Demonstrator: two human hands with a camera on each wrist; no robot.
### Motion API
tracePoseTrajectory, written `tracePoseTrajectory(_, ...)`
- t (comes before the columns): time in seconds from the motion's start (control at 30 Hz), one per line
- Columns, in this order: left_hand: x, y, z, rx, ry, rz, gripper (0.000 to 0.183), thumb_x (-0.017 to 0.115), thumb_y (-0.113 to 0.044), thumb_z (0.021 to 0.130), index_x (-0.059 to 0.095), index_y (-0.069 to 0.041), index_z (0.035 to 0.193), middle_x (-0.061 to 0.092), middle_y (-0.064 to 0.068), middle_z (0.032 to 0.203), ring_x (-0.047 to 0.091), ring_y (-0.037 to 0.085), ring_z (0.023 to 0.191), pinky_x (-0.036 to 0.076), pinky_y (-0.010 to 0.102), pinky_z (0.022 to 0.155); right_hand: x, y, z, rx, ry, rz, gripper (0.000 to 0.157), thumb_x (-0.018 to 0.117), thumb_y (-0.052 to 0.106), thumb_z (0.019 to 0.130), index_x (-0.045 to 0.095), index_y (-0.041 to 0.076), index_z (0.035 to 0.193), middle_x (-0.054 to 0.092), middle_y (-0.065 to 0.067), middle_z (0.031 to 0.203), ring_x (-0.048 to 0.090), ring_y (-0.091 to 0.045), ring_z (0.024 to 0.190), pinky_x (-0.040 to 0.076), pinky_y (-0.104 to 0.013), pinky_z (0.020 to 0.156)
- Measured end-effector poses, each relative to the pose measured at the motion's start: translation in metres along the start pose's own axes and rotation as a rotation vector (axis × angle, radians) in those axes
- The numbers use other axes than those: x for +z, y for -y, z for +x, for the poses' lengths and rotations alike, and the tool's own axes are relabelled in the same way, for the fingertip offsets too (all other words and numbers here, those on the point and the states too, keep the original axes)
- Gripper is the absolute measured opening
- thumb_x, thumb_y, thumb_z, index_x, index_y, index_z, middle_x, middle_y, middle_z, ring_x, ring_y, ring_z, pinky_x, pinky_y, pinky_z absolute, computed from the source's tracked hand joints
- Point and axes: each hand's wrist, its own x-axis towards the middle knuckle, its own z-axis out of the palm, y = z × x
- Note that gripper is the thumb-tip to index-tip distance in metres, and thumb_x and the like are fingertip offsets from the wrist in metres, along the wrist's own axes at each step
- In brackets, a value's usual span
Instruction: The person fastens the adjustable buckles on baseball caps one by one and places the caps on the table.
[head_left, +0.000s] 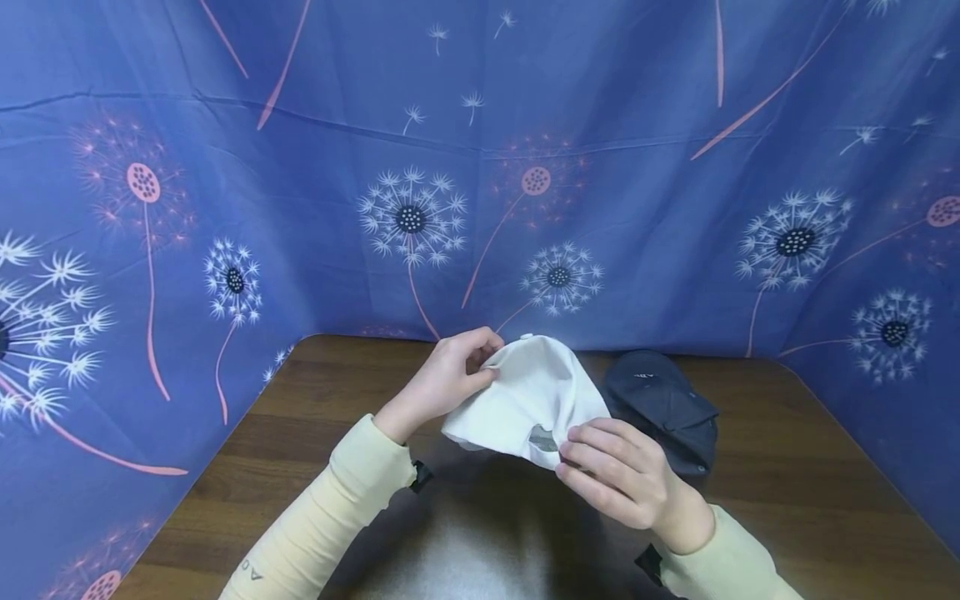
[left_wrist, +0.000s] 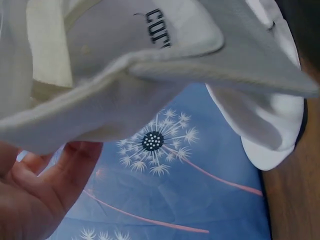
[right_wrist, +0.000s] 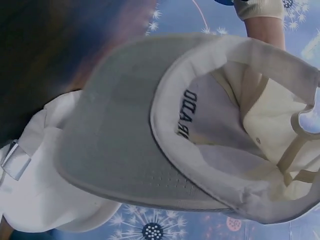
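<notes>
A white baseball cap point(head_left: 528, 392) is held above the table between both hands, its rear opening facing the head camera. My left hand point(head_left: 431, 383) grips the cap's left side, with thumb and fingers at the crown. At the rear edge beside the opening, my right hand point(head_left: 626, 475) pinches the cap; its thumb is hidden. The right wrist view shows the grey underside of the brim point(right_wrist: 115, 125) and dark lettering inside the crown. In the left wrist view, the left hand point(left_wrist: 37, 192) lies partly behind the cap's edge.
A dark cap point(head_left: 660, 408) lies on the brown wooden table point(head_left: 810, 467), just behind the right hand. A pale cap point(right_wrist: 45, 185) with a metal buckle appears beyond the held one in the right wrist view. Blue dandelion-print cloth point(head_left: 480, 167) hangs around the table.
</notes>
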Motion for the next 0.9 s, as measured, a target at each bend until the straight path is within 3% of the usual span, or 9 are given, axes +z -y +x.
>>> tracePoseTrajectory(0.33,-0.009,-0.001,0.000,0.126,-0.178,0.068,0.019,0.066,0.001,0.083,0.063,-0.012,0.097,0.061,-0.001,0.090,0.053,0.011,0.074,0.048,0.023,0.064,-0.001,0.007,-0.008,0.001,0.083,0.010,0.012,0.059,-0.001,0.088,0.067,0.002,0.079,0.067,-0.009,0.073,0.060,-0.022,0.066,0.049,-0.033,0.056)
tracePoseTrajectory(0.67,-0.027,-0.008,0.002,0.242,-0.241,0.113,0.017,0.065,0.004,0.080,0.064,-0.009,0.090,0.064,0.002,0.089,0.060,0.013,0.079,0.054,0.033,0.073,-0.001,0.013,-0.015,-0.006,0.264,0.034,0.015,0.058,0.003,0.091,0.070,0.007,0.082,0.070,-0.005,0.083,0.064,-0.018,0.075,0.051,-0.035,0.065)
tracePoseTrajectory(0.8,-0.032,-0.008,0.002,0.253,-0.255,0.141,0.019,0.064,0.006,0.079,0.063,-0.011,0.088,0.064,0.000,0.087,0.061,0.011,0.076,0.052,0.028,0.070,0.001,0.013,-0.015,0.022,0.271,0.034,0.010,0.062,0.009,0.089,0.069,0.009,0.082,0.069,-0.003,0.083,0.064,-0.017,0.075,0.051,-0.037,0.066)
tracePoseTrajectory(0.9,-0.035,-0.007,0.001,0.252,-0.262,0.162,0.020,0.062,0.007,0.078,0.063,-0.011,0.086,0.064,-0.001,0.086,0.061,0.011,0.076,0.051,0.025,0.067,0.003,0.011,-0.015,0.096,0.248,0.000,0.009,0.063,0.011,0.089,0.069,0.009,0.081,0.069,-0.005,0.082,0.063,-0.020,0.075,0.050,-0.039,0.066)
